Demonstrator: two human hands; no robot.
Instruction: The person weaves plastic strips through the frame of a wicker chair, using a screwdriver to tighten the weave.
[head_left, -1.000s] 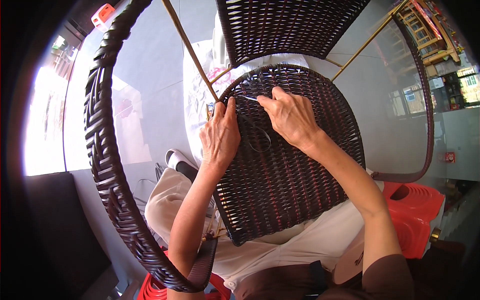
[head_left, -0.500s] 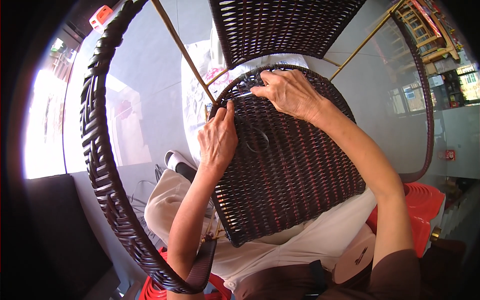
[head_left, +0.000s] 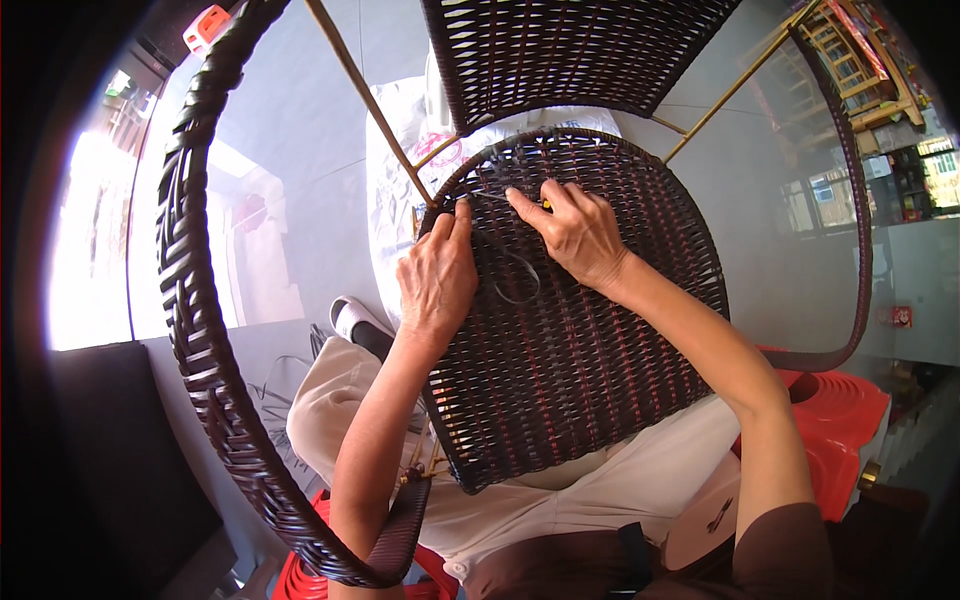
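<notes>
A dark brown and reddish woven chair seat [head_left: 590,350] lies tilted over my lap, its rounded edge away from me. My left hand [head_left: 437,275] grips the seat's left edge, index fingertip pressed on the weave near the far left corner. In my right hand [head_left: 578,232], closed above the far part of the seat, is a tool with a thin metal shaft [head_left: 490,195]; a bit of yellow handle [head_left: 547,205] shows between the fingers. The shaft points left toward my left fingertip. Whether its tip is in the weave is unclear. A loose dark strand [head_left: 520,280] loops over the seat.
The woven backrest [head_left: 570,60] stands beyond the seat. A thick braided armrest [head_left: 195,250] curves along the left, a thinner one [head_left: 862,230] on the right. Bare frame rods [head_left: 360,90] join them. Red plastic stools [head_left: 840,420] stand at right; a white bag [head_left: 390,180] lies beyond.
My right hand has drawn back from the seat's far rim, toward me and slightly right, with the tool in it. My left hand has stayed nearly in place.
</notes>
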